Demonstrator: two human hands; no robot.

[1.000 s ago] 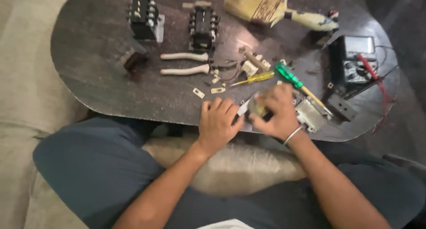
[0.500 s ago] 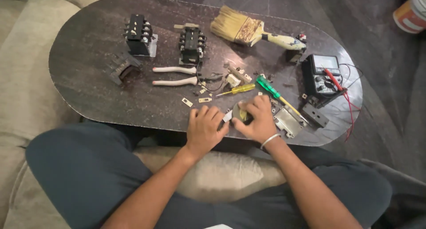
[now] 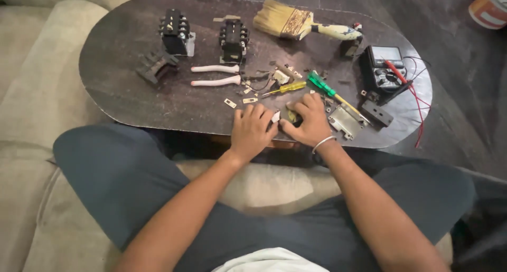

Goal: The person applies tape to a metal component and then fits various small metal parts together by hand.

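Two hands are bunched together at the near edge of the dark oval tabletop (image 3: 132, 92), working on a small part (image 3: 275, 116) pinched between them. Left hand (image 3: 252, 128) has its fingers curled down, grip closed on the little pale piece at its fingertips. Right hand (image 3: 309, 121), the one with the thin bracelet, is curled in too, thumb pressing toward the same part from the other side, so both are clamped on it pretty much. Can't really make out what the part is, it's mostly hidden by fingers.

Just right of the right hand there's a grey metal plate (image 3: 344, 120), nearly touching the knuckles. A green-handled screwdriver (image 3: 327, 90) and a yellow-handled one (image 3: 288, 88) lie just beyond the hands. Further left are white-handled pliers (image 3: 216, 75), plus a couple of tiny metal tabs (image 3: 230, 103) loose on the surface. Two black contactor-looking blocks (image 3: 233, 40) sit at the far side, a worn paintbrush (image 3: 296, 23) next to them, and a multimeter (image 3: 383, 71) with red lead off to the right.
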